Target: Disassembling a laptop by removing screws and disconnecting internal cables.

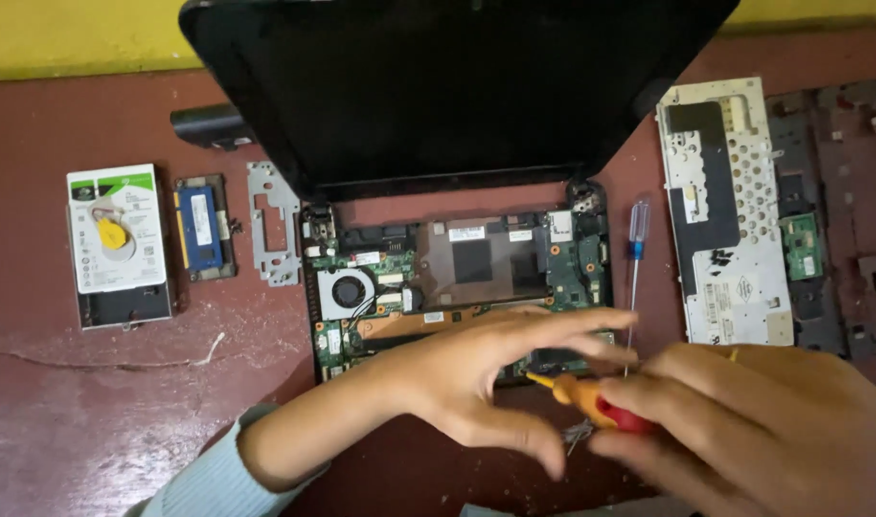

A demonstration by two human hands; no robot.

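Observation:
A small black laptop (438,86) lies opened up on a reddish-brown table, its green motherboard (572,263) and round fan (347,289) exposed. My left hand (486,373) hovers flat over the front edge of the board, fingers spread and pointing right, holding nothing. My right hand (744,431) at the lower right grips a screwdriver with a red and orange handle (591,400), its tip pointing left toward the left hand's fingers.
On the left lie a hard drive (117,239), a blue memory module (200,228) and a grey metal bracket (273,225). A blue-handled screwdriver (637,258) rests right of the laptop. A detached keyboard, underside up (735,211), and a dark casing panel (850,211) sit at right.

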